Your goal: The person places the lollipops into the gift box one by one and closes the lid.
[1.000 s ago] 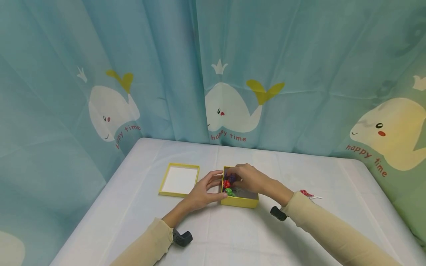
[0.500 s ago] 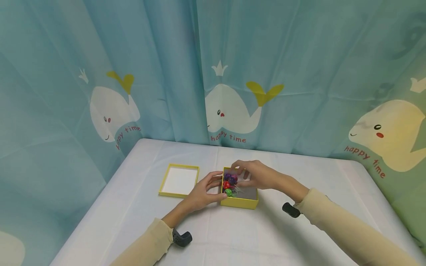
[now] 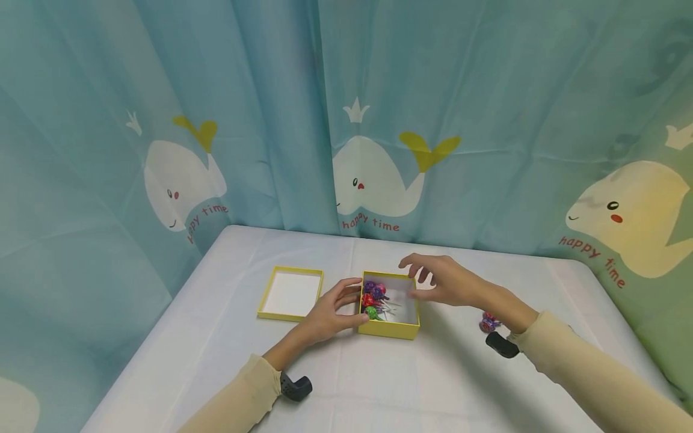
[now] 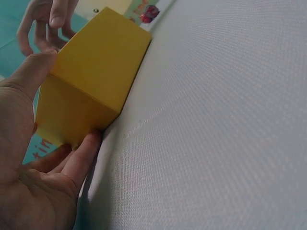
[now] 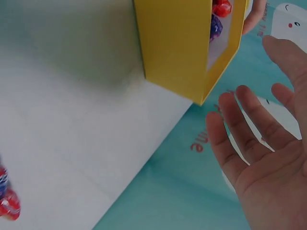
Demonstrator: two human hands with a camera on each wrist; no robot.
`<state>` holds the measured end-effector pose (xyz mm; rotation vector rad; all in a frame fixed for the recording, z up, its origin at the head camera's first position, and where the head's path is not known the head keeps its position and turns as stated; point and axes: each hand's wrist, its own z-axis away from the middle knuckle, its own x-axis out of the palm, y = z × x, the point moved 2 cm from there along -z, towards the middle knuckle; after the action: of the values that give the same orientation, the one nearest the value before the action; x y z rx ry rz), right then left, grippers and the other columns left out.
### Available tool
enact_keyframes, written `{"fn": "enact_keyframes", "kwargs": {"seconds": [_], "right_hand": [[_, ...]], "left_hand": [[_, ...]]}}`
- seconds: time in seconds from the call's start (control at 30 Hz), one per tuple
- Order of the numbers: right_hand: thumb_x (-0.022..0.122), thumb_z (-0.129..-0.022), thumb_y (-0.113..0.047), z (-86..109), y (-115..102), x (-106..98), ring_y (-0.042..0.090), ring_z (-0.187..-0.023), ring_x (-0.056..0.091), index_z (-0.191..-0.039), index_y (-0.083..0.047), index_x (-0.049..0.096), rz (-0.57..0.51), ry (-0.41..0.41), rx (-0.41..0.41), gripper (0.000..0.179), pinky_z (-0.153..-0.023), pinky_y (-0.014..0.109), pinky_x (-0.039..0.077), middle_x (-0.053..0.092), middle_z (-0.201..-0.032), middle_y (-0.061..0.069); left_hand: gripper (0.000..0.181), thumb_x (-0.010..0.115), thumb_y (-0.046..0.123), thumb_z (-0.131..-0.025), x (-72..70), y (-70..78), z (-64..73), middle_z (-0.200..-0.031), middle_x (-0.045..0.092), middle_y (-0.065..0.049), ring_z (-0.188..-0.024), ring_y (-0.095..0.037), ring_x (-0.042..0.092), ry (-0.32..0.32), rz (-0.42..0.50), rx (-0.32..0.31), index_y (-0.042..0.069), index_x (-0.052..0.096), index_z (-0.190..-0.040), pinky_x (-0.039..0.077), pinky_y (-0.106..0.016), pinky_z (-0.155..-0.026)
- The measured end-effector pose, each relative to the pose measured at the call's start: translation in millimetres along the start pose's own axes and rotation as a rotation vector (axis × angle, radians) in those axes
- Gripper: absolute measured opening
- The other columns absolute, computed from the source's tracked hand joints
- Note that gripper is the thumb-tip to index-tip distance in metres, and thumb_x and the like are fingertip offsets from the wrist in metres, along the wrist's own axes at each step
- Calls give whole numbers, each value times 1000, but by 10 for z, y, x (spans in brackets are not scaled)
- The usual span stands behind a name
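A small yellow box stands on the white cloth, its top uncovered. Wrapped lollipops in purple, red and green lie along its left side, white sticks pointing right. My left hand holds the box at its left end, thumb at the near corner and fingers against the side wall. Just over the box's right rim is my right hand, holding nothing, its fingers loosely bent; the right wrist view shows its bare palm. More lollipops lie on the cloth to the right, partly hidden by the right forearm.
Left of the box lies its shallow yellow-rimmed lid, white inside facing up. A blue curtain with whale prints hangs behind the table. Dark wrist cameras are strapped at both wrists.
My right hand has come up out of the box and moved right, uncovering the lollipops inside. The left hand and the box have stayed put.
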<state>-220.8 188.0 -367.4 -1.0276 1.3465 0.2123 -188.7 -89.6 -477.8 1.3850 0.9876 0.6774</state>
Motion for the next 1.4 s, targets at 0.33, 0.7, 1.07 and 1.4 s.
{"fn": "enact_keyframes", "kwargs": {"seconds": [0.33,0.7,1.07,1.4], "right_hand": [[84,-88,-21,326,155,-170,11,-90,65,-128,-18,63,30,34,93,45,-76,41,61,68,-108,-5],[85,-86,-21,722,289,-322,10,-91,65,-127,-18,65,70,78,148,45,-74,35,61,67,-107,-7],[84,-85,-11,1089,541,-308,10,-86,68,-125,-19,64,78,123,127,45,-69,33,59,68,-105,-4],[82,-89,-16,1259,793,-269,13,-88,68,-127,-9,64,-11,24,157,43,-68,31,58,69,-109,10]], "left_hand": [[78,80,16,-91,2,20,5,-155,46,-16,-140,-33,48,-2,-2,-8,11,37,-157,53,-42,-103],[78,80,16,-92,-4,14,12,-156,45,-16,-140,-33,48,0,-3,-17,11,37,-157,53,-42,-103],[77,80,15,-91,-10,37,6,-156,45,-15,-140,-32,49,-1,-11,-11,13,38,-156,54,-40,-102],[77,81,19,-91,-4,23,-4,-155,47,-11,-140,-28,50,8,-26,-16,17,40,-156,54,-38,-101]]}}
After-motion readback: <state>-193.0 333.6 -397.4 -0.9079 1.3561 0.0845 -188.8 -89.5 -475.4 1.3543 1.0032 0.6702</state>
